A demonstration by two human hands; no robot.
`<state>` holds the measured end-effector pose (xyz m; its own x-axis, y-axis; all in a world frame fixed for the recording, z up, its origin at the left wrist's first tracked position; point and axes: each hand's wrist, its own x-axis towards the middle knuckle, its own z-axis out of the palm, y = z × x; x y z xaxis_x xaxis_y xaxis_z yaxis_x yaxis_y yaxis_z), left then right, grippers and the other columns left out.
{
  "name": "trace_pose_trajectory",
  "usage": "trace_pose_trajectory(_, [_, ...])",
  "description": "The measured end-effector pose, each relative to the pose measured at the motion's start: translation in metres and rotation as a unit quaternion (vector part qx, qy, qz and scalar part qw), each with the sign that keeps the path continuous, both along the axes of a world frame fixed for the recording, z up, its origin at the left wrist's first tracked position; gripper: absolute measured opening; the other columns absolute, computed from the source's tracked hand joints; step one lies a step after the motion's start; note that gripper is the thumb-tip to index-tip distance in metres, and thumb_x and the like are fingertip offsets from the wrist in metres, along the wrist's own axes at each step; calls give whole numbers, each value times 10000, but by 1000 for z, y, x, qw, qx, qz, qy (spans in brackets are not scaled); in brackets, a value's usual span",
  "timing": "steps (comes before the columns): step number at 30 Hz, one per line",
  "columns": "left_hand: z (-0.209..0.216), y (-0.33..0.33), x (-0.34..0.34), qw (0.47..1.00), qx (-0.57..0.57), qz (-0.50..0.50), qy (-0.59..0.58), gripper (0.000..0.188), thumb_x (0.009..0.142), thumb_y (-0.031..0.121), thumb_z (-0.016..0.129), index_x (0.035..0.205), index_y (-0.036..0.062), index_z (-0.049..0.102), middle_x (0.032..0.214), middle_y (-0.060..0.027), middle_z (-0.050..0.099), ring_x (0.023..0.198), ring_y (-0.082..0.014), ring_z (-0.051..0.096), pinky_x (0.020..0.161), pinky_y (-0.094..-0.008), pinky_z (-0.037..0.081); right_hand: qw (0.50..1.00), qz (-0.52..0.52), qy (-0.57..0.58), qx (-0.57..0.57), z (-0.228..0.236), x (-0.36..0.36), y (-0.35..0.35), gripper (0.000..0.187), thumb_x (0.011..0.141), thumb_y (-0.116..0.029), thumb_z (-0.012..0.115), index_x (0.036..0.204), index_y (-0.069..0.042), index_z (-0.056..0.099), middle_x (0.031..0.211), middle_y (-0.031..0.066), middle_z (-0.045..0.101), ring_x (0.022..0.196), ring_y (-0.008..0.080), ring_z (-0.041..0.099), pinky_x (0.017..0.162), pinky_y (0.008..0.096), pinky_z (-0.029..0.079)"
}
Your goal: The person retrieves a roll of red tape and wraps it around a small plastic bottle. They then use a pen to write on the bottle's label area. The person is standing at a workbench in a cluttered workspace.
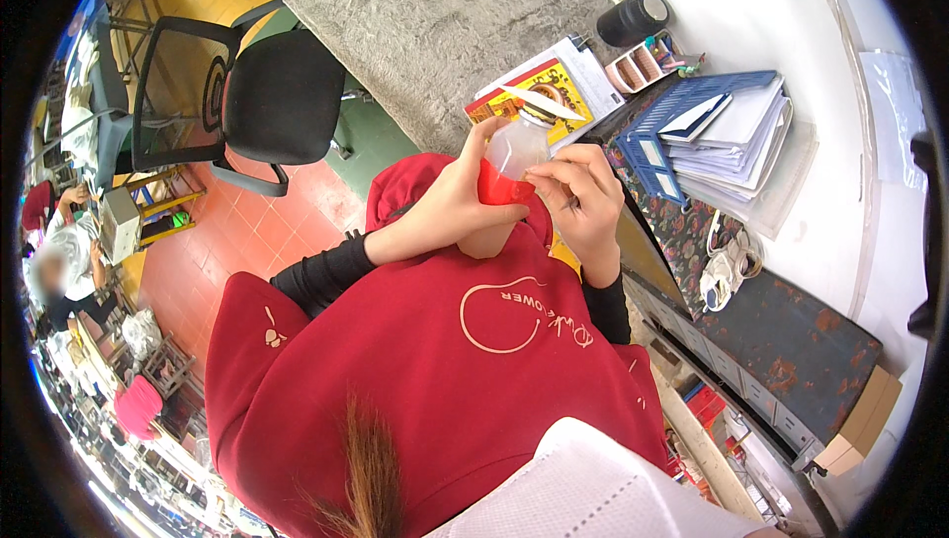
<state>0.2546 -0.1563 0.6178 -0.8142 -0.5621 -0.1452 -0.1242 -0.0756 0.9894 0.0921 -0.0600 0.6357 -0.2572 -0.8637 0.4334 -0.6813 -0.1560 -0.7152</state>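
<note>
In front of my chest I hold a translucent, rounded bottle-like container (516, 147) with a bright red lower part. My left hand (465, 187) is wrapped round its left side, thumb below and fingers above. My right hand (583, 197) has its fingertips pinched together at the right edge of the red part. A small dark thing shows by its fingers, too small to name. Just beyond the container's upper end lies a white pointed strip (546, 101), over a yellow and red printed booklet (559, 82).
A grey stone-like tabletop (435, 24) stretches ahead. To the right are a black cylinder (633, 19), a blue file tray (647, 158) with stacked papers and a coiled white cable (730, 266). A black office chair (282, 93) stands at left; people work farther off.
</note>
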Motion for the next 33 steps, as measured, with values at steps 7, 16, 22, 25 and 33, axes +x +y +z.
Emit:
trace_pose_trajectory(7, [-5,-1,-2,993,113,18,-11,819,702,116,773,1379,14,324,1172,-183,580,1093,-273,601,906,-357,494,991,28,131,-19,-21,2,-7,247,758,-10,738,940,-56,579,917,65,566,702,242,631,560,335,506])
trace_pose_trajectory(16, [-9,-6,-4,949,316,14,12,717,666,32,736,1319,4,440,1150,-89,581,1070,-178,570,907,-307,478,978,5,172,-122,-61,5,-6,269,782,-21,724,979,-71,549,961,92,540,781,254,584,573,349,491])
trace_pose_trajectory(22, [-11,-5,-5,940,340,9,29,748,643,-11,734,1325,12,430,1159,-81,568,1079,-179,561,909,-308,477,969,5,160,-190,-84,3,-2,330,746,-14,735,1005,-77,539,957,94,525,754,248,583,571,344,496])
trace_pose_trajectory(25, [-13,-6,-5,944,328,-4,36,769,631,-27,735,1333,19,423,1168,-75,563,1084,-176,556,916,-309,473,970,11,122,-210,-91,5,-2,328,748,-15,734,1001,-76,533,930,101,508,727,250,563,573,338,480])
trace_pose_trajectory(33, [-8,-8,-1,943,329,-5,46,800,638,-35,745,1361,36,412,1208,-74,562,1120,-175,549,947,-317,460,993,35,-21,-113,-52,-5,-8,294,779,-39,750,1026,-48,591,986,109,551,729,222,547,640,311,473])
